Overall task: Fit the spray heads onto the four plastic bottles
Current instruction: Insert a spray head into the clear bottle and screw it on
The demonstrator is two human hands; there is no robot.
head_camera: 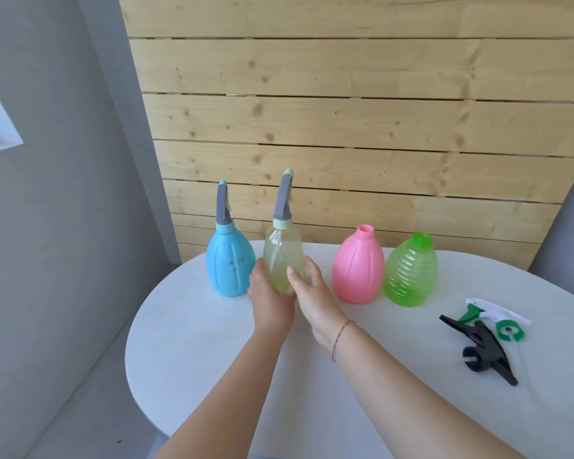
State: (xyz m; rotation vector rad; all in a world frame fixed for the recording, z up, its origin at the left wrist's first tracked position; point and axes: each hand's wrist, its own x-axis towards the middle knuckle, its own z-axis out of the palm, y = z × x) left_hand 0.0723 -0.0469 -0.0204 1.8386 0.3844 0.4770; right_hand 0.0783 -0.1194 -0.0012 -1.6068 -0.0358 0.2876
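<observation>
Cupping the clear yellow bottle (pixel 283 256) in both hands' closed grip, left hand (pixel 269 301) and right hand (pixel 312 298), set it upright beside the blue bottle (pixel 230 266) at nine o'clock on the desk (pixel 212 359).

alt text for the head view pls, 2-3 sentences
Both hands, left hand and right hand, hold the pale yellow bottle, spray head fitted, on a white table. Blue bottle is also fitted; pink bottle and green bottle are open. Two loose spray heads lie right.

A plain domestic-looking corner: white oval table (pixel 212 376) against a pine-plank wall (pixel 345 127), beside grey painted walls (pixel 63 226).
</observation>
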